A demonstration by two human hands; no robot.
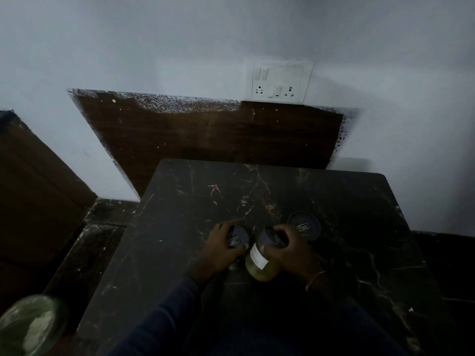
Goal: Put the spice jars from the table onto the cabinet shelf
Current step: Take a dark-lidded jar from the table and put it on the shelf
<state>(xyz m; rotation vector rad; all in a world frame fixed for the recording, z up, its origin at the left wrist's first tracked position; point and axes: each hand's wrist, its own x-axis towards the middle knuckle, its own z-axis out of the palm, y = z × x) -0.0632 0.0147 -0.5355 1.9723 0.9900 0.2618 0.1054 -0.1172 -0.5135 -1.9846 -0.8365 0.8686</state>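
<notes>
The left hand (219, 246) is wrapping its fingers around one dark-lidded jar (237, 238) while the right hand (288, 249) is gripping a labelled jar (259, 263), both on the counter (180, 214). A third jar (304, 225) is standing just beyond. Lifting both straight up, gripping below the lids, should be keeping them from knocking together.

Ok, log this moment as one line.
left hand: shut on left jar | right hand: shut on labelled jar | third jar: untouched on table

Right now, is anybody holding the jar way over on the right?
No, the rightmost jar stands alone on the table; the right hand grips the middle jar instead.
</notes>
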